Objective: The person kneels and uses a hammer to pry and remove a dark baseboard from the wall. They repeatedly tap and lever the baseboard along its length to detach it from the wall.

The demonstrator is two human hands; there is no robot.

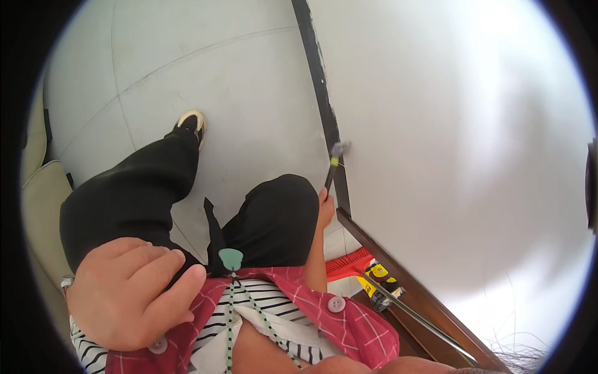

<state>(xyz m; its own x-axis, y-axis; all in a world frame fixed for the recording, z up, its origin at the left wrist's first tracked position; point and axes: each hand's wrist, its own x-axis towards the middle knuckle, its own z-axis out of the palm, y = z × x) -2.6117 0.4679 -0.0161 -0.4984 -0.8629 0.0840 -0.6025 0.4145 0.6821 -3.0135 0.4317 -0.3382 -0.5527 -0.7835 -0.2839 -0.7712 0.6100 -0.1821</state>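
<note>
My right hand [326, 210] grips the dark handle of a hammer [332, 163], which has a yellow-green band below its metal head. The hammer head is beside the white wall, just over the black baseboard strip at its foot. Close in front of my chest, at the lower left, is my left hand [128, 293], back upward. Its fingers are curled and lie together, with the thumb alongside. The palm is out of sight, so whatever it may hold cannot be made out.
A red broom [349, 264] with a metal pole stands near a brown wooden board [398, 268] by the wall. Yellow and black packages [378, 282] lie behind the pole. Cream padded seats [47, 206] are at the left, on a pale tiled floor [205, 68].
</note>
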